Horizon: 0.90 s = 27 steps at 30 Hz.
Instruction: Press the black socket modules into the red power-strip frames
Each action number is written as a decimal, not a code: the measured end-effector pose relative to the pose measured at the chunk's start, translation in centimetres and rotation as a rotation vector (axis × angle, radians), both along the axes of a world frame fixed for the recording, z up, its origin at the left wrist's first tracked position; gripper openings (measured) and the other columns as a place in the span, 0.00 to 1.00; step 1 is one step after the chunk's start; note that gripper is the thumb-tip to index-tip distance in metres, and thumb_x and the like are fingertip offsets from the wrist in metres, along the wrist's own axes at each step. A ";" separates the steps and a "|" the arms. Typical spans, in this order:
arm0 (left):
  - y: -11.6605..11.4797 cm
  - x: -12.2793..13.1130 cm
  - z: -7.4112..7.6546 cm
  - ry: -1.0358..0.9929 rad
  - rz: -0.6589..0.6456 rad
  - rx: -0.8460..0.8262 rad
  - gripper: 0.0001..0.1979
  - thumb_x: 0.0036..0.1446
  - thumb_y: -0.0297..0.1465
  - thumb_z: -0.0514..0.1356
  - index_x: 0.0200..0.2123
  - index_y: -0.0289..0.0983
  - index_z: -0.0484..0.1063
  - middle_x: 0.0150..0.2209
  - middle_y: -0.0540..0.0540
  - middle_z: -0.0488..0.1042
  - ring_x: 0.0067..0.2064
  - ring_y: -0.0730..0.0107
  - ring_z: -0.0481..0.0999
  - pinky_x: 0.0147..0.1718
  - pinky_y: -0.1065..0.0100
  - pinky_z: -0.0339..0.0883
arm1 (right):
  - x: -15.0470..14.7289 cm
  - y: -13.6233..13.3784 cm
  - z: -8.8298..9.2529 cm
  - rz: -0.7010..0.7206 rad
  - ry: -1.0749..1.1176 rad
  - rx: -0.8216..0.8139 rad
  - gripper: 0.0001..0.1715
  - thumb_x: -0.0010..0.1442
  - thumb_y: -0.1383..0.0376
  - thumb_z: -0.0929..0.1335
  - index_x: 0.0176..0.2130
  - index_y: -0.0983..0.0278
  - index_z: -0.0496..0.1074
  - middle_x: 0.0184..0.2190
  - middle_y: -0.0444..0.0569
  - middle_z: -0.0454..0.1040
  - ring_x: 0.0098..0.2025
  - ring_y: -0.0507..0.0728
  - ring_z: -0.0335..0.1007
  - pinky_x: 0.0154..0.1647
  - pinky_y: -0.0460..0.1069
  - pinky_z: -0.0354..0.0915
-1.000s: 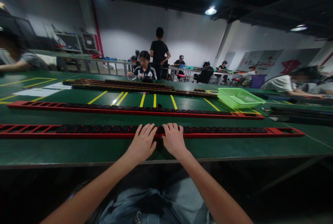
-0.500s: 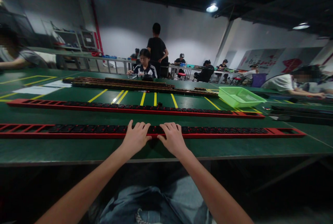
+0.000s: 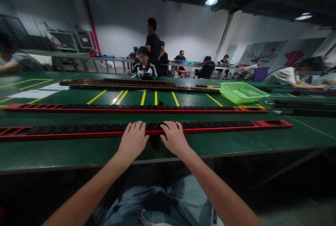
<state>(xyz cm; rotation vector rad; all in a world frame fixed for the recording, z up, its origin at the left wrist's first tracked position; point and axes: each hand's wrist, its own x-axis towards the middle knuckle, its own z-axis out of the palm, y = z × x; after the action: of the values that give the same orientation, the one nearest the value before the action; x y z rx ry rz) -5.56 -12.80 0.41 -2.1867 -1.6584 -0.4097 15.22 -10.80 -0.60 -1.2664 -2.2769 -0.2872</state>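
Observation:
A long red frame (image 3: 78, 136) lies across the table right before me, filled along most of its length with black pieces (image 3: 91, 128) that show small red spots. My left hand (image 3: 132, 138) grips it near the middle, fingers over the top and thumb at the near edge. A short way to the right, my right hand (image 3: 173, 136) holds the same frame in a like manner. Black pieces show in the gap between the hands; those under my fingers are hidden. Beyond lies a second red frame (image 3: 183, 111), parallel and also filled with black pieces, touched by neither hand.
Dark long strips (image 3: 120, 84) are stacked at the back of the green table (image 3: 210, 145). A green plastic basket (image 3: 243, 93) stands back right, white paper (image 3: 39, 91) lies back left, and yellow lines mark the tabletop. Other people sit or stand around the room.
The near red frame has shifted left and tilts slightly, its right end now nearer the middle. My left hand has moved a little left; my right hand has stayed almost in place.

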 end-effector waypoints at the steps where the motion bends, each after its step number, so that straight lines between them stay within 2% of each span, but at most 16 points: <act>1: -0.4 1.1 -0.4 -0.019 -0.061 0.020 0.24 0.63 0.34 0.57 0.59 0.28 0.68 0.58 0.33 0.71 0.60 0.50 0.68 0.62 0.51 0.59 | 0.0 0.0 -0.1 0.003 0.003 0.005 0.21 0.65 0.64 0.68 0.57 0.62 0.70 0.59 0.56 0.71 0.62 0.64 0.62 0.65 0.63 0.50; 5: -1.3 3.2 -1.6 -0.122 -0.137 0.072 0.24 0.61 0.31 0.58 0.59 0.28 0.68 0.59 0.34 0.71 0.61 0.50 0.67 0.61 0.54 0.63 | 0.1 0.2 -0.2 0.039 0.010 0.014 0.20 0.65 0.65 0.67 0.56 0.63 0.70 0.58 0.56 0.72 0.60 0.63 0.63 0.64 0.62 0.51; 10: -1.4 2.7 -2.1 -0.160 -0.131 0.090 0.24 0.61 0.30 0.58 0.60 0.30 0.68 0.59 0.34 0.70 0.60 0.49 0.67 0.60 0.51 0.64 | 0.1 0.2 -0.1 0.079 0.005 0.012 0.18 0.66 0.66 0.66 0.55 0.64 0.71 0.56 0.55 0.73 0.59 0.63 0.64 0.60 0.59 0.55; 15: -1.4 2.6 -2.2 -0.153 -0.151 0.092 0.26 0.61 0.30 0.58 0.62 0.34 0.67 0.59 0.35 0.69 0.61 0.49 0.66 0.60 0.50 0.64 | 0.1 -0.2 0.4 0.020 -0.005 0.045 0.16 0.66 0.65 0.66 0.53 0.62 0.73 0.54 0.54 0.73 0.56 0.63 0.64 0.58 0.59 0.56; 23: -1.3 2.5 -2.1 -0.134 -0.184 0.075 0.28 0.62 0.30 0.56 0.65 0.34 0.63 0.60 0.36 0.68 0.62 0.51 0.64 0.62 0.50 0.60 | -0.2 -0.5 0.8 -0.121 -0.017 0.067 0.13 0.66 0.64 0.66 0.50 0.61 0.73 0.49 0.54 0.73 0.51 0.63 0.63 0.53 0.59 0.56; 27: -1.3 2.5 -2.1 -0.130 -0.178 0.065 0.27 0.62 0.31 0.56 0.64 0.34 0.64 0.60 0.35 0.68 0.62 0.50 0.64 0.62 0.49 0.60 | -0.1 -0.5 0.8 -0.110 -0.003 0.070 0.11 0.66 0.65 0.65 0.47 0.61 0.74 0.47 0.53 0.73 0.50 0.62 0.62 0.51 0.58 0.57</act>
<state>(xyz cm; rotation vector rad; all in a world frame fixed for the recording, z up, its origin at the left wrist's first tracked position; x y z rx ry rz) -3.03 -14.15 -1.66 -2.3107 -1.4955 -0.6577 15.14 -11.25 0.20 -1.3586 -2.1835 -0.4045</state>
